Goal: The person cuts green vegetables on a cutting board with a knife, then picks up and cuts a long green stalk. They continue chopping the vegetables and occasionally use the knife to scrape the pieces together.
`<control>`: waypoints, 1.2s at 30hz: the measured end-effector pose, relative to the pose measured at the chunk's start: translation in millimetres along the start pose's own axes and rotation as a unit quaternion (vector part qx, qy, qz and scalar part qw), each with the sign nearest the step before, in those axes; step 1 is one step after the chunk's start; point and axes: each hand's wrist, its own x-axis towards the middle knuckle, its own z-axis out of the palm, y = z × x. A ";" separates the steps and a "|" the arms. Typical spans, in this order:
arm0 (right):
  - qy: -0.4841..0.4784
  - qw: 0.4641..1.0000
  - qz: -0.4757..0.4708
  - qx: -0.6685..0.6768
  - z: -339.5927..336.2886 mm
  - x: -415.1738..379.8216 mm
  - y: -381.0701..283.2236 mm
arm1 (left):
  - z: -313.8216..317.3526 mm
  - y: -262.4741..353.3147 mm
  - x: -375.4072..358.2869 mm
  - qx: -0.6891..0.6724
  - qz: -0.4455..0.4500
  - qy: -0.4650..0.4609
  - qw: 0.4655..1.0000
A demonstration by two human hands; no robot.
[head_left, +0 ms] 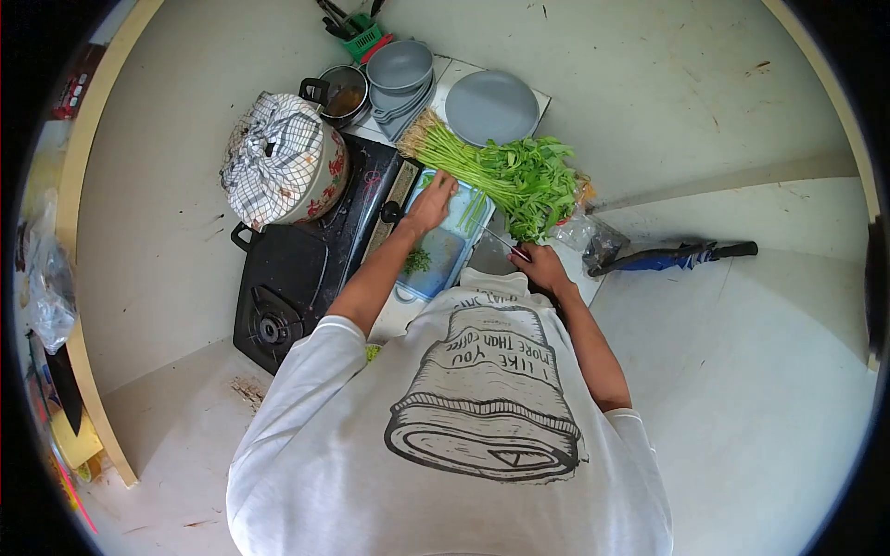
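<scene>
My left hand (pixel 434 199) is over the upper part of a blue cutting board (pixel 450 248), its fingers closed on thin green stems, though the fingertips are partly hidden. My right hand (pixel 545 266) grips a knife (pixel 498 238) by its dark red handle; the blade points up and left over the board's right edge. A large bunch of leafy greens (pixel 528 181) lies just beyond the board, roots to the left and leaves to the right. A small heap of cut greens (pixel 417 260) rests on the board's lower left.
Left of the board stands a black gas stove (pixel 306 269) with a cloth-covered pot (pixel 278 162) on it. A small pan (pixel 345 95), grey bowl (pixel 400 67) and grey plate (pixel 492 107) are at the back. Plastic packaging (pixel 579 232) and a folded umbrella (pixel 672 258) lie right.
</scene>
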 end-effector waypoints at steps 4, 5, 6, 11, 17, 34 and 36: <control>-0.011 1.000 0.006 0.001 1.3 0.6 5.3 | 1.0 -4.7 -1.3 -0.150 -0.027 0.150 0.977; -0.012 1.000 -0.003 0.002 1.6 2.6 5.5 | 3.7 -7.7 -2.2 -0.206 -0.070 0.162 0.963; -0.013 1.000 -0.012 0.004 1.3 5.6 4.9 | 4.4 -7.2 -2.8 -0.261 -0.113 0.175 0.943; -0.039 0.999 -0.024 -0.008 -0.1 18.1 -1.8 | 6.1 -3.1 -13.6 -0.388 -0.171 0.248 0.871; -0.061 0.997 -0.040 0.008 -3.4 22.4 -3.2 | 6.1 0.7 -29.3 -0.485 -0.246 0.239 0.804; -0.100 0.976 -0.059 0.185 -47.4 42.7 -56.2 | -22.2 53.5 -52.2 -0.530 -0.230 0.345 0.739; -0.107 0.953 -0.014 0.284 -56.7 50.0 -64.5 | -19.8 67.0 -60.6 -0.538 -0.235 0.335 0.736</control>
